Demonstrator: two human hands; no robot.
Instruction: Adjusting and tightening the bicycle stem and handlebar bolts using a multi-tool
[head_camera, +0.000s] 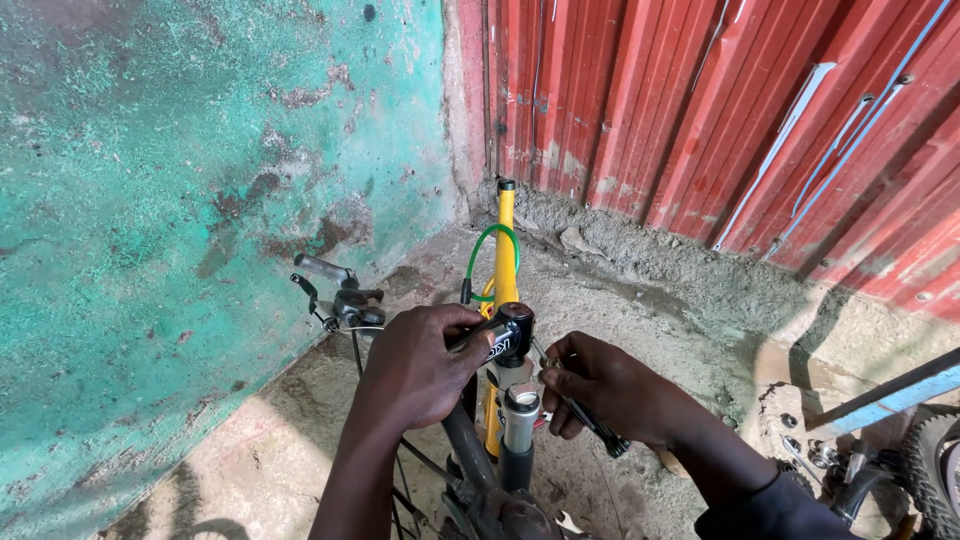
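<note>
A yellow bicycle frame (506, 250) stands in front of me with its front end nearest. My left hand (420, 365) is wrapped around the handlebar beside the black stem (510, 335). My right hand (605, 385) holds a slim black-handled tool (590, 425) with its metal tip at the side of the stem. Below the stem a silver fork leg top (520, 415) shows. The left handlebar grip and brake lever (330, 285) stick out toward the wall. A green cable (485, 250) loops beside the frame.
A teal painted wall (200, 200) rises at the left and a red corrugated metal wall (760, 120) at the back right. Concrete floor (650, 300) lies beneath. A knobby tyre (935, 470) and small metal parts (810, 450) sit at the lower right, under a blue bar (900, 395).
</note>
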